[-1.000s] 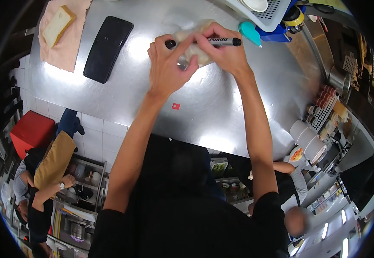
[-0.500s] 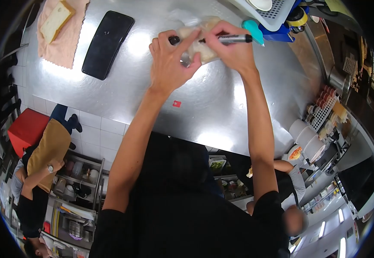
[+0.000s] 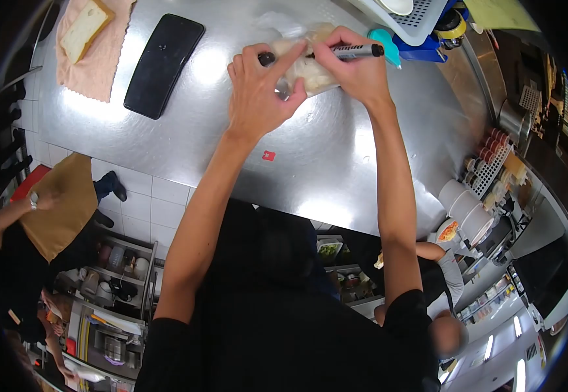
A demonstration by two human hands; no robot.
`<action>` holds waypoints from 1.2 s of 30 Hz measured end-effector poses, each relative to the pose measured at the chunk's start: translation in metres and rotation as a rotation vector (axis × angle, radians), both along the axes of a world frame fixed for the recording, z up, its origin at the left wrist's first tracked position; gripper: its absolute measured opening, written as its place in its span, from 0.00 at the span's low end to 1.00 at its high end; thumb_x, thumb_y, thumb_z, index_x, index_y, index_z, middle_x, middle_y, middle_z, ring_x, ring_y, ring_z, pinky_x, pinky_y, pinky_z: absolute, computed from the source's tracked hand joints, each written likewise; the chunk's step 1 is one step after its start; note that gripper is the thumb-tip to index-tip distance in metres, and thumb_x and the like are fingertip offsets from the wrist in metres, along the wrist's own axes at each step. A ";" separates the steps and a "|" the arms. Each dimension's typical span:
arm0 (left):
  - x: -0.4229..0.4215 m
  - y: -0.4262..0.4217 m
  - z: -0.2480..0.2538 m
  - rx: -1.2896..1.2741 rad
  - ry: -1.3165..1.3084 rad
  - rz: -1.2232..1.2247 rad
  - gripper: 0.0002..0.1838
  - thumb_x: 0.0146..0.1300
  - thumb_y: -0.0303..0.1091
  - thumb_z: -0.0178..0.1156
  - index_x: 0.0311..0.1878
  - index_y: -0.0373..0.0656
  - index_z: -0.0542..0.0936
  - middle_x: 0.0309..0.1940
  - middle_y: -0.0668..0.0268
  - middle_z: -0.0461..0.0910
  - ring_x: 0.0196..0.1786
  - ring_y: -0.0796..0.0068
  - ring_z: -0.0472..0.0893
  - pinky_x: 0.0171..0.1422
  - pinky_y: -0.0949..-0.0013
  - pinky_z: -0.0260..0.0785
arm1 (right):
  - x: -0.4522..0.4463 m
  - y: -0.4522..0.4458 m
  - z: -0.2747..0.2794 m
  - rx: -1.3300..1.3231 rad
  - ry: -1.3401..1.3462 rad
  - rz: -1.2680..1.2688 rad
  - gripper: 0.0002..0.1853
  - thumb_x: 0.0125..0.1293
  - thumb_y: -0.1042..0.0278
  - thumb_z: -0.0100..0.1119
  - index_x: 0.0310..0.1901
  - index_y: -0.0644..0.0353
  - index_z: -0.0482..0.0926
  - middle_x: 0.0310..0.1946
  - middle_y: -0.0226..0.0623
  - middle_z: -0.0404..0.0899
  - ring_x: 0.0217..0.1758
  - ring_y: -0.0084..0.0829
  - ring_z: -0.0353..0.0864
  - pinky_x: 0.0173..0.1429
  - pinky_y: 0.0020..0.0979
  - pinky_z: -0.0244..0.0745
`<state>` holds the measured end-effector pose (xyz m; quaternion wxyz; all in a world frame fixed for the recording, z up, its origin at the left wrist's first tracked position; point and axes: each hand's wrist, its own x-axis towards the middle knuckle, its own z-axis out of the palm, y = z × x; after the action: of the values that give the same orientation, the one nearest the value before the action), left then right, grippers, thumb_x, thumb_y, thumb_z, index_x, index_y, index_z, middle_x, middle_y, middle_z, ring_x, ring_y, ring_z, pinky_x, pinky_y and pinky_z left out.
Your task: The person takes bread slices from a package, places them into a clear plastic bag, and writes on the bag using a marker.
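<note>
A clear plastic bag (image 3: 321, 81) with pale, bread-like contents lies flat on the steel table. My left hand (image 3: 255, 95) presses it down, thumb and index finger spread across it. Tucked between fingers of that hand is a small black piece, apparently the marker cap (image 3: 266, 59). Gripped in my right hand (image 3: 361, 77) is a marker (image 3: 357, 51), tilted with its tip down at the bag. My fingers partly hide the tip and any writing. A red bag clip (image 3: 268, 156) rests on the table nearer my body.
A black phone (image 3: 164, 65) lies left, beside a peach cloth (image 3: 88, 81) bearing a bread slice (image 3: 87, 31). At upper right are a teal object (image 3: 384, 46) and a perforated basket (image 3: 421, 21). People stand behind, including one in a tan apron (image 3: 62, 206).
The marker and my right hand have shifted slightly up on the bag; my left hand stays nearly still. Behind at left, the person in the tan apron has moved and another person has come into view.
</note>
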<state>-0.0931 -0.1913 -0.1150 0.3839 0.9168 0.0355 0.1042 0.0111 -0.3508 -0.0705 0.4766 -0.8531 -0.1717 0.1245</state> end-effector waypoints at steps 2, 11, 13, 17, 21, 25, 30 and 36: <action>0.001 0.000 0.000 -0.003 -0.004 -0.001 0.34 0.53 0.40 0.71 0.67 0.67 0.82 0.52 0.55 0.68 0.56 0.54 0.68 0.66 0.55 0.63 | 0.002 -0.001 0.006 -0.077 0.001 0.033 0.11 0.64 0.65 0.71 0.31 0.63 0.82 0.23 0.25 0.79 0.27 0.15 0.71 0.33 0.23 0.68; 0.001 0.000 0.000 -0.008 0.001 -0.012 0.34 0.53 0.39 0.71 0.68 0.67 0.82 0.51 0.56 0.68 0.56 0.56 0.68 0.65 0.55 0.62 | 0.005 -0.001 0.003 -0.058 -0.014 0.002 0.12 0.62 0.64 0.71 0.29 0.63 0.81 0.20 0.27 0.77 0.25 0.17 0.71 0.31 0.25 0.68; 0.000 0.001 0.001 -0.010 0.005 -0.018 0.35 0.53 0.39 0.71 0.68 0.68 0.81 0.51 0.56 0.69 0.56 0.56 0.68 0.65 0.56 0.62 | 0.007 -0.004 0.002 -0.067 -0.010 0.008 0.12 0.61 0.64 0.71 0.29 0.63 0.81 0.19 0.28 0.77 0.24 0.19 0.71 0.31 0.26 0.69; 0.001 0.000 0.001 -0.014 0.006 -0.023 0.35 0.53 0.39 0.71 0.68 0.67 0.82 0.51 0.56 0.69 0.56 0.56 0.69 0.65 0.56 0.62 | 0.011 -0.008 0.002 -0.121 0.023 0.045 0.12 0.61 0.64 0.70 0.29 0.63 0.80 0.20 0.29 0.79 0.24 0.21 0.72 0.32 0.27 0.71; 0.002 0.002 -0.001 -0.013 -0.037 -0.016 0.35 0.53 0.38 0.71 0.68 0.68 0.82 0.51 0.57 0.69 0.55 0.57 0.69 0.65 0.57 0.63 | 0.015 -0.006 -0.002 -0.052 0.013 -0.040 0.12 0.61 0.65 0.70 0.29 0.64 0.80 0.21 0.31 0.79 0.25 0.24 0.73 0.33 0.28 0.72; 0.002 0.003 0.001 -0.023 -0.019 -0.024 0.35 0.52 0.37 0.72 0.68 0.68 0.82 0.51 0.58 0.69 0.54 0.57 0.70 0.64 0.57 0.63 | 0.016 -0.014 0.006 -0.179 0.020 0.049 0.11 0.63 0.65 0.69 0.30 0.63 0.80 0.23 0.30 0.80 0.25 0.22 0.74 0.34 0.27 0.72; 0.000 0.003 0.003 -0.073 -0.013 -0.073 0.35 0.53 0.36 0.71 0.68 0.64 0.82 0.51 0.58 0.69 0.55 0.57 0.70 0.65 0.56 0.63 | 0.022 -0.016 0.019 -0.220 -0.087 0.203 0.11 0.67 0.67 0.69 0.30 0.61 0.81 0.23 0.25 0.80 0.26 0.16 0.73 0.33 0.23 0.70; -0.003 0.009 0.005 -0.302 -0.037 -0.101 0.34 0.63 0.30 0.62 0.75 0.48 0.74 0.50 0.55 0.70 0.54 0.58 0.69 0.63 0.60 0.65 | 0.035 0.001 0.122 -0.040 -0.710 0.089 0.05 0.60 0.73 0.75 0.35 0.61 0.87 0.28 0.33 0.85 0.27 0.20 0.81 0.30 0.21 0.76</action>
<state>-0.0965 -0.1824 -0.1096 0.5228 0.8471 -0.0025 0.0954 0.0460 -0.3498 0.0516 0.3648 -0.8440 -0.3611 -0.1556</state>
